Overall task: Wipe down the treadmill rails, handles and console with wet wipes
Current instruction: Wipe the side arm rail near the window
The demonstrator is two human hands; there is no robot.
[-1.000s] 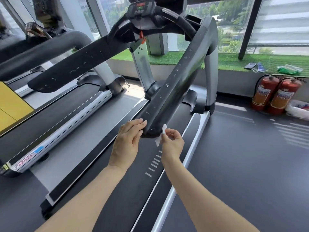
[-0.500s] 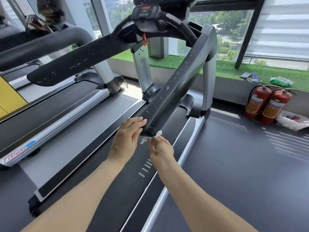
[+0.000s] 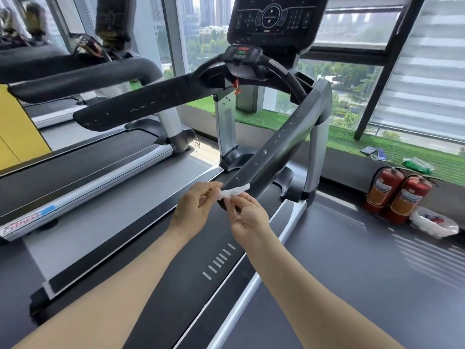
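Pinching crumpled white wipe (image 3: pixel 234 191)

Your hands meet at the near end of the right handrail (image 3: pixel 274 149), the left hand (image 3: pixel 193 207) left of the right hand (image 3: pixel 247 217), the wipe (image 3: pixel 232 191) between them. The console (image 3: pixel 273 17) stands far ahead. Two fire extinguishers (image 3: pixel 397 195) stand on the floor to your right, a second treadmill (image 3: pixel 83 167) to your left.

Off to the right of my hands, two red fire extinguishers (image 3: pixel 397 195) stand touching each other against the low wall, a white plastic bag (image 3: pixel 435 224) on the floor just beside them. Beyond them a green packet (image 3: pixel 420 164) lies on the artificial grass ledge (image 3: pixel 352 139). A second treadmill (image 3: pixel 83 157) sits left of my hands.
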